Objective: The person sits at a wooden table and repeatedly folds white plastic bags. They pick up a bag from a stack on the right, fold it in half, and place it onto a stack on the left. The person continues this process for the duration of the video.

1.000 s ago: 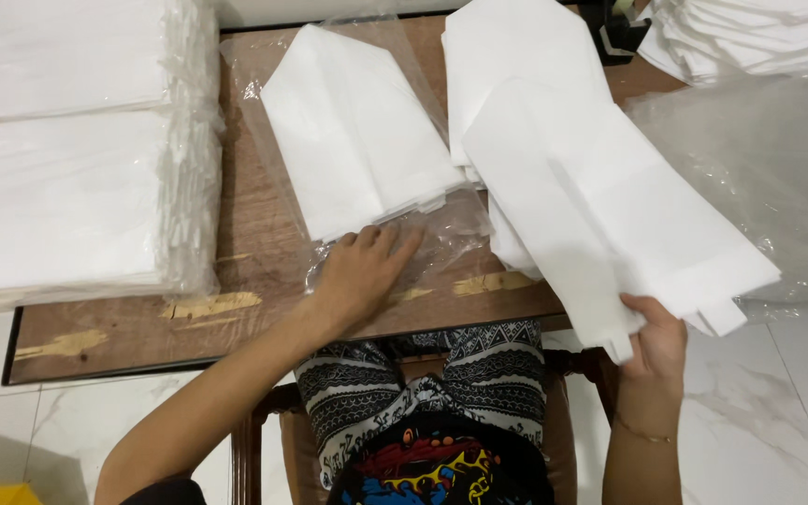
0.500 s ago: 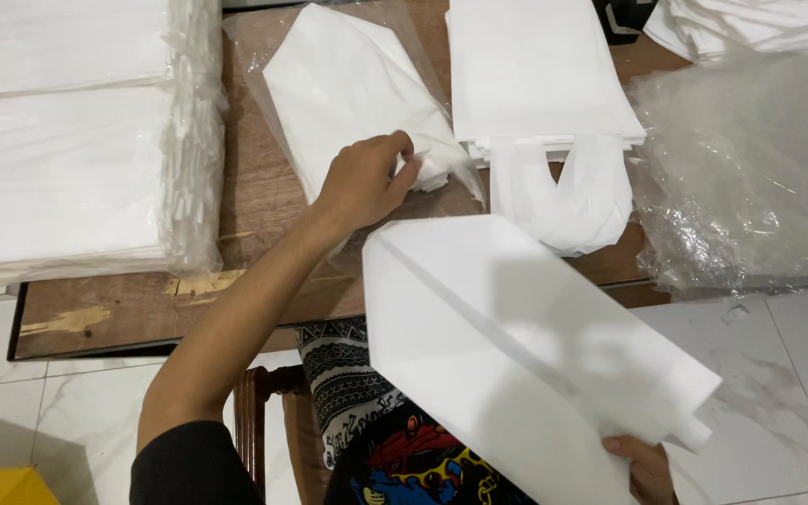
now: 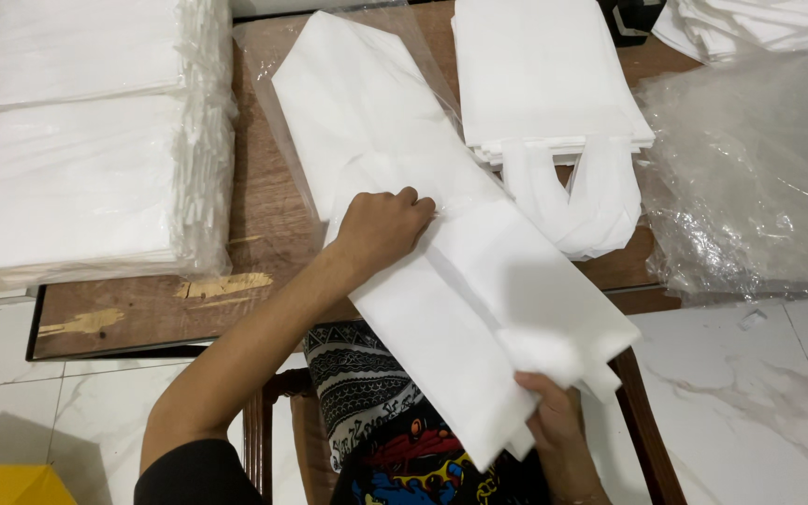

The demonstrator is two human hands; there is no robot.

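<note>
Both hands closed on one folded white bag (image 3: 479, 309): left hand (image 3: 381, 227) at top, right hand (image 3: 554, 416) at handles.

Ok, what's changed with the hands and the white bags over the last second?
The right hand lifted a folded white bag off the stack, swung it down over the lap, and now holds its handle end with the far end laid back on the table. The left hand left the clear plastic sleeve and now grips that bag's far end. The stack of white bags and wrapped bundles stayed put.
</note>
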